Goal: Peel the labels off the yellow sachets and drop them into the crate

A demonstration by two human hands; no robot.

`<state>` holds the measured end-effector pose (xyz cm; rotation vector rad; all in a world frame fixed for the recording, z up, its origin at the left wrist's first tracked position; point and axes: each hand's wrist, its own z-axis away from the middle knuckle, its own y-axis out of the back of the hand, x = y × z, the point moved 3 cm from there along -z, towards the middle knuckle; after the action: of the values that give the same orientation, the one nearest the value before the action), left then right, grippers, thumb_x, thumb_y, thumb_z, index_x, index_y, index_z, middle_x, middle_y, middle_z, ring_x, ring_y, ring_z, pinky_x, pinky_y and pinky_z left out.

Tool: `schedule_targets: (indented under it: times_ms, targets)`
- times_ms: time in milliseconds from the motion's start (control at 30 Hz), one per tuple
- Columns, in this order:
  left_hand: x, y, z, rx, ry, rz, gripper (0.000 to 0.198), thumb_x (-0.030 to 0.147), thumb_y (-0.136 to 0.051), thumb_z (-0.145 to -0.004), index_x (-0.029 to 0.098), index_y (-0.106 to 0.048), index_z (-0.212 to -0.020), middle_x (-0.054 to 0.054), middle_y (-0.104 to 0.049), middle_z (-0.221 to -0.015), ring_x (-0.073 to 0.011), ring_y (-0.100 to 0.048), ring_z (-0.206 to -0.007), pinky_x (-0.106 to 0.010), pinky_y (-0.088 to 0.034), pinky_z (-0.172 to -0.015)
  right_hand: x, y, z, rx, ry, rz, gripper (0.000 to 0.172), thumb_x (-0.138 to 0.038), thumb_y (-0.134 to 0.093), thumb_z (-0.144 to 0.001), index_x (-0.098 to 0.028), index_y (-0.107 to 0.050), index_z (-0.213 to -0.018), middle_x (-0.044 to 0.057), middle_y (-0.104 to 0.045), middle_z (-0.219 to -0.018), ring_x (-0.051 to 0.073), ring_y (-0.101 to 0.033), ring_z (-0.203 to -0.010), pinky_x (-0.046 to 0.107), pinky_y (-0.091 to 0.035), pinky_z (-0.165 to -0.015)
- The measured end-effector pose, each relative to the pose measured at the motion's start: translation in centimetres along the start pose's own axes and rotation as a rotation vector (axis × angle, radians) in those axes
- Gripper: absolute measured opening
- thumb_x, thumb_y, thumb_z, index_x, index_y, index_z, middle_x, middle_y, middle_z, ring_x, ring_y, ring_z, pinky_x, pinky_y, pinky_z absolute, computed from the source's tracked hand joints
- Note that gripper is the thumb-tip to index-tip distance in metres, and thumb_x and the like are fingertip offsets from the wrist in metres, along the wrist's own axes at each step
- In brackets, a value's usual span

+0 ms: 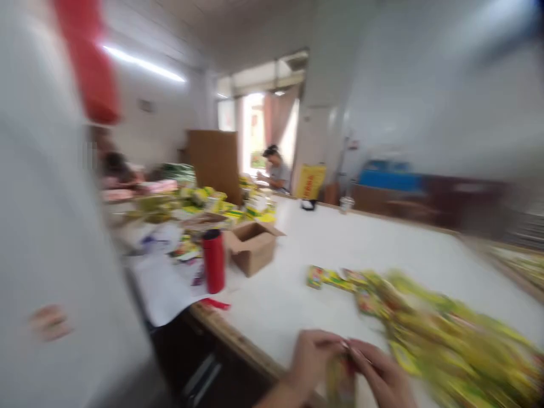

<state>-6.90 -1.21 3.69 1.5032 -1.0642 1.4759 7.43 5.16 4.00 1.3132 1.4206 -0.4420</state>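
Observation:
Low in the head view, at the near edge of a white table (255, 317), my left hand (312, 360) and my right hand (378, 371) meet at their fingertips. Both pinch the top of a small printed packet (341, 379) that hangs below the fingers. Its yellow-green and reddish print is smeared by motion, and its lower end runs out of the picture. Right of my right hand spreads a pile of yellow-green packets (450, 334), with a few smaller ones trailing off to its left.
A red bottle (213, 262) stands beside an open cardboard box (253, 249) on the left. Behind them lie many yellow packets and a tall cardboard sheet (215, 164). A co-worker (276, 169) sits at the far end. A white pillar (63, 226) rises close on the left.

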Motion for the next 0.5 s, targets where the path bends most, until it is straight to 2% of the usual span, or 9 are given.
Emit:
schedule_targets:
  times_ms: [67,133,267,400,500]
  targets:
    - [-1.2,-0.7,-1.3,-0.050,0.020,0.021,0.024,0.038,-0.073,-0.078,0.016,-0.077,-0.086,-0.009,-0.077,-0.095,-0.0261,-0.068,-0.096,-0.039,-0.050,-0.094,1.1,0.8,0.0,0.024,-0.111,-0.180,0.032,-0.053,-0.070,-0.077,-0.023,-0.080,-0.084,0.010,-0.076,-0.089,0.030,-0.071,-0.082,0.038,-0.061,-0.068]
    - [-2.0,-0.7,-2.6,-0.094,0.057,0.032,0.030,0.042,-0.069,-0.080,0.017,-0.077,-0.093,-0.009,-0.077,-0.103,-0.0281,-0.066,-0.104,-0.039,-0.049,-0.095,1.8,0.9,-0.7,0.088,-0.196,-0.288,0.033,-0.049,-0.075,-0.072,-0.020,-0.080,-0.085,0.010,-0.076,-0.084,0.028,-0.070,-0.077,0.036,-0.059,-0.063]
    - [-1.6,-0.3,-4.0,-0.177,0.116,0.038,0.038,0.041,-0.071,-0.079,0.017,-0.073,-0.107,-0.008,-0.076,-0.107,-0.0266,-0.067,-0.104,-0.037,-0.052,-0.092,2.1,0.9,-1.7,0.144,-0.265,-0.340,0.031,-0.046,-0.073,-0.075,-0.017,-0.080,-0.086,0.008,-0.076,-0.081,0.022,-0.067,-0.070,0.029,-0.057,-0.058]
    - [-1.1,-0.3,-4.2,-0.225,0.151,0.004,0.035,0.039,-0.075,-0.074,0.015,-0.075,-0.101,-0.010,-0.077,-0.101,-0.0268,-0.070,-0.097,-0.036,-0.055,-0.087,2.2,1.1,-1.4,0.155,-0.296,-0.375,0.029,-0.043,-0.075,-0.072,-0.015,-0.078,-0.080,0.004,-0.072,-0.069,0.018,-0.065,-0.060,0.027,-0.056,-0.053]
    - [-1.3,-0.5,-4.4,-0.236,0.142,-0.037,0.036,0.038,-0.074,-0.074,0.016,-0.076,-0.102,-0.008,-0.078,-0.094,-0.0267,-0.071,-0.093,-0.036,-0.056,-0.083,2.4,1.2,-1.3,0.152,-0.307,-0.365,0.022,-0.037,-0.077,-0.069,-0.017,-0.079,-0.079,0.003,-0.071,-0.070,0.017,-0.064,-0.056,0.026,-0.055,-0.050]
